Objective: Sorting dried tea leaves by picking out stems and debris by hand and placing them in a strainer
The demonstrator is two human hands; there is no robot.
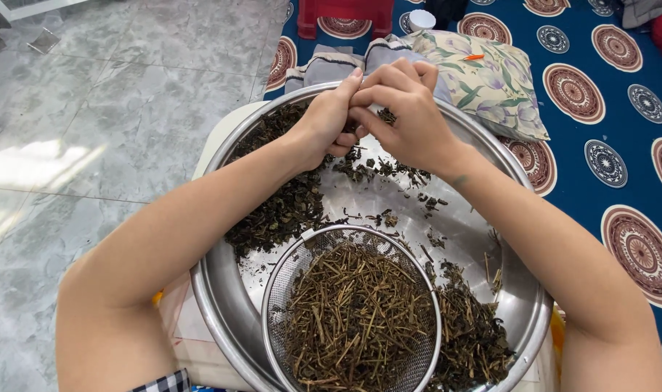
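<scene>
stems fill sieve (353,319) at basin's near rim (222,319); both hands (left (329,120), right (407,109)) pinch dried leaves (280,210).

Bright, sharp daylight enters from the left, glaring on the grey floor (91,160) and glinting off the steel basin (374,199).

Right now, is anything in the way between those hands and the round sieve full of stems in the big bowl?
Nothing visible blocks it. Both hands, left hand and right hand, meet over the far side of the steel basin, pinching dried leaves. The mesh sieve sits at the near side, with only scattered leaf bits on bare basin floor between.
</scene>
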